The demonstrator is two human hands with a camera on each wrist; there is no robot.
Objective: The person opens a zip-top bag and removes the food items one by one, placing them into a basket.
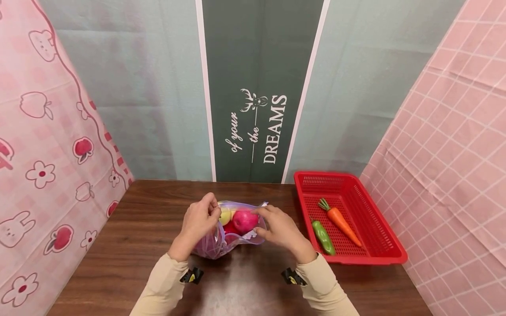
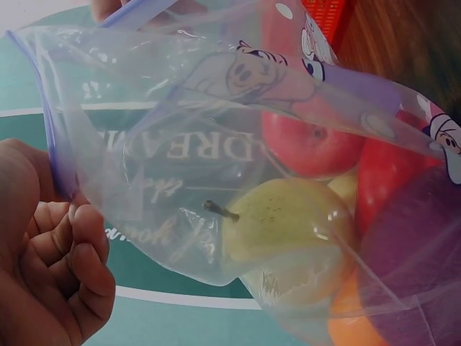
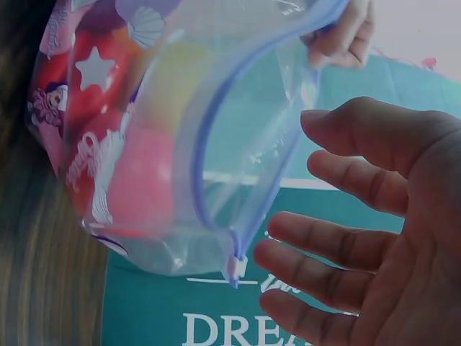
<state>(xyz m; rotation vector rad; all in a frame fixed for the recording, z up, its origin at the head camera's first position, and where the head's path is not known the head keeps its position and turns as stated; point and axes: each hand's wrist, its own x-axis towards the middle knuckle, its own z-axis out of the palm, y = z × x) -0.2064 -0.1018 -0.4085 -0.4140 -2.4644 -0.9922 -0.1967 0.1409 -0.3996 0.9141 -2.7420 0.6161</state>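
A clear zip bag [image 1: 209, 245] with a purple rim and printed cartoon figures stands on the table, its mouth gaping upward. Inside it lie a pink-red fruit [image 1: 246, 220], a yellow-green pear [image 2: 292, 220], something orange [image 2: 354, 321] and a large purple item [image 2: 414, 256]. My left hand [image 1: 200, 218] pinches the bag's rim on its left side. On the other side, my right hand [image 1: 278, 226] has its fingers spread beside the bag's mouth, holding nothing. A white slider [image 3: 236, 268] sits at one end of the zip, near the right fingertips.
To the right stands a red plastic basket [image 1: 381, 219] holding a carrot [image 1: 343, 224] and a green pepper [image 1: 323, 237]. The brown wood table [image 1: 150, 228] meets a hanging green and grey cloth [image 1: 253, 52] at the back. Pink patterned cloths flank both sides.
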